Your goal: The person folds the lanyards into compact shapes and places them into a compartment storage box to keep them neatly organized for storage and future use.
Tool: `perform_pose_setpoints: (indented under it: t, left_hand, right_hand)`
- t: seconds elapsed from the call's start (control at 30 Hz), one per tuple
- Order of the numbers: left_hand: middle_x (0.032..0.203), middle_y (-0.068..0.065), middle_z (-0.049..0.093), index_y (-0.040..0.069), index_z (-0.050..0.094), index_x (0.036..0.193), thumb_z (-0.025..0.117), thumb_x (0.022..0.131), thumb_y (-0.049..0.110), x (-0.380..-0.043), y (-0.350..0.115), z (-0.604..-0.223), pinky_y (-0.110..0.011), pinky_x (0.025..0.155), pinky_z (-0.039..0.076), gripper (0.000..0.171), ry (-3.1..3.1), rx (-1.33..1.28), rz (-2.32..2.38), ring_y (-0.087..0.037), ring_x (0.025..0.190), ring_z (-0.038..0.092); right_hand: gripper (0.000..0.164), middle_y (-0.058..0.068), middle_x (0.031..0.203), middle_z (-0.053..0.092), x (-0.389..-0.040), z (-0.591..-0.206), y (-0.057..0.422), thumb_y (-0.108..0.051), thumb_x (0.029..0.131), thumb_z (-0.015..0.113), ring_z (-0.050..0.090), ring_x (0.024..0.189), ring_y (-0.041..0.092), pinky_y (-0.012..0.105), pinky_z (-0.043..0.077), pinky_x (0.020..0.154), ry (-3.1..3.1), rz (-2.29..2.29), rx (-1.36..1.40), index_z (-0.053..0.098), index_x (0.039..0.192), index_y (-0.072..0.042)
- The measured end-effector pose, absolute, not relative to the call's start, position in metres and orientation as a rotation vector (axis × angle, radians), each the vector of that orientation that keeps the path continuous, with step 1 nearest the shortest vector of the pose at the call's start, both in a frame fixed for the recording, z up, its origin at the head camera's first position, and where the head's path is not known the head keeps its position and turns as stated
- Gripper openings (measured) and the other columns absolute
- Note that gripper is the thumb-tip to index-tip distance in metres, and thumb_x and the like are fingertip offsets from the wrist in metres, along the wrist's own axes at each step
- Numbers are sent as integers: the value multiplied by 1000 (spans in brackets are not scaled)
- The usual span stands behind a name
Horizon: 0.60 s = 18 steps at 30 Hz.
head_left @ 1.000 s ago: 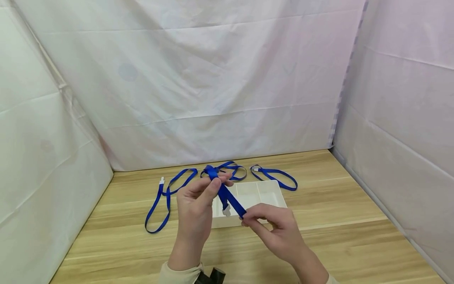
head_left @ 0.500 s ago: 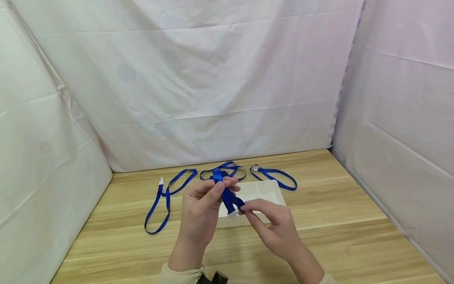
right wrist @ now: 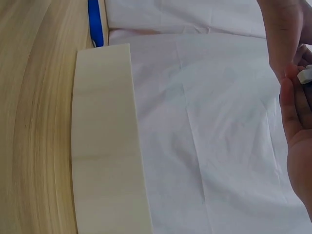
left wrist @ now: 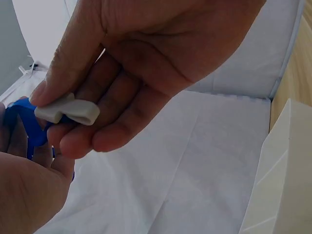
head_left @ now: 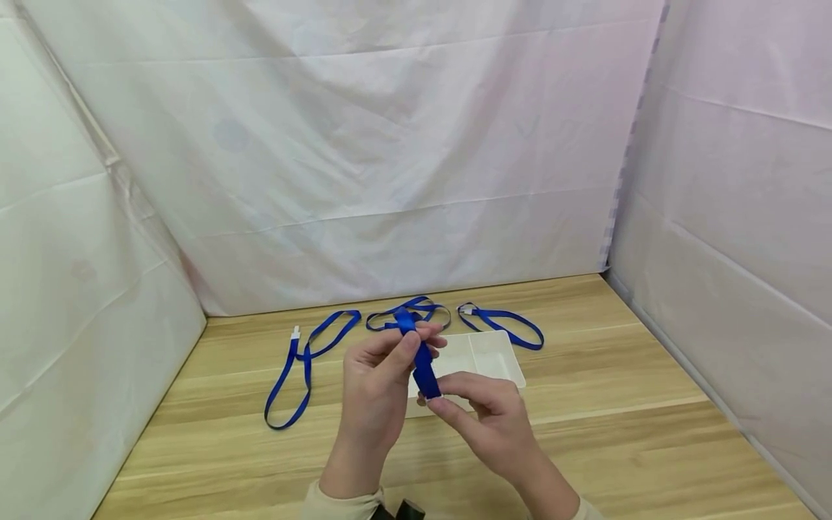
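A blue lanyard (head_left: 425,370), folded into a short narrow bundle, is held up between the two hands in front of the tray. My left hand (head_left: 373,390) pinches its upper part between thumb and fingers, with a loop showing above the thumb. At the lower end, my right hand (head_left: 490,419) pinches the strap by its white plastic clip (left wrist: 68,109). The left wrist view shows the right thumb pressing that clip against the fingers, with the left hand (left wrist: 29,190) below among the blue strap. Only the clip's tip shows between the hands in the right wrist view.
Behind the hands stands a white compartment tray (head_left: 497,359), partly hidden. Three more blue lanyards lie on the wooden table: a left one (head_left: 305,383), a middle one (head_left: 425,303) and a right one (head_left: 520,328). Pale cloth (head_left: 416,144) hangs at the back and sides.
The left hand has shifted slightly right and the right hand left, bringing them closer. The right fingers now pinch the lanyard's clip end, which hung loose before, and the strap's ends lie together.
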<state>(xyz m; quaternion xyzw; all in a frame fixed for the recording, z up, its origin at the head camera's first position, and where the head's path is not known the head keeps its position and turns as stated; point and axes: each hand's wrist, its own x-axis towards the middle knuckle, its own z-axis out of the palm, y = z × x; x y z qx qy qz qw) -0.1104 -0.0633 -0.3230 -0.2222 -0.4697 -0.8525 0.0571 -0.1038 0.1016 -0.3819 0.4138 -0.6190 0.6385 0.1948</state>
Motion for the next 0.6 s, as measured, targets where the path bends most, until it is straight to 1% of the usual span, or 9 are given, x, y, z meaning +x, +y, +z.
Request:
perform_pose_setpoints:
  t: [0.13,0.23,0.3,0.37,0.43,0.5,0.6]
  left_hand:
    - [107,0,83,20,84,100,64,107,10,-115,-72,-320,-37,104,59,23,-1523,-456,-2498,-19,101,77]
    - [104,-3,83,13,81,99,67,106,14,-120,-81,-316,-39,104,60,15,-1563,-264,-2455,-22,99,79]
    - [102,-4,83,11,80,98,67,106,14,-123,-89,-314,-39,101,61,15,-1561,-165,-2457,-21,98,78]
    - [101,-3,83,10,79,96,66,106,13,-126,-95,-312,-38,97,62,16,-1538,-99,-2467,-20,99,77]
    - [100,-3,82,11,78,94,65,107,12,-127,-100,-310,-37,95,62,18,-1514,-58,-2479,-20,97,75]
    - [98,-1,82,12,77,93,63,108,13,-127,-104,-308,-37,94,62,21,-1500,-34,-2486,-19,97,74]
    - [98,-1,82,13,75,91,61,109,12,-126,-107,-306,-37,91,62,23,-1512,-24,-2499,-17,94,74]
  right_hand:
    - [21,20,91,79,-99,-379,108,17,95,66,79,89,18,29,66,78,-1840,1833,1070,78,105,3]
    - [15,14,89,81,-95,-377,115,6,97,71,79,84,14,29,65,75,-2027,1832,939,79,107,-2]
    - [16,11,90,81,-93,-374,120,-3,97,75,79,82,13,28,65,75,-2192,1830,838,77,113,-3]
    - [22,6,91,82,-92,-371,125,-12,98,77,78,82,10,26,64,76,-2388,1814,735,76,119,-7]
    - [26,3,92,82,-91,-368,129,-18,98,78,78,84,9,23,62,76,-2556,1781,671,75,122,-7]
    - [25,-1,92,82,-92,-365,132,-22,99,78,77,84,7,22,61,76,-2675,1725,634,77,120,-9]
    - [17,-5,88,81,-93,-364,135,-24,97,79,76,81,7,22,60,72,-2756,1672,564,81,110,-12]
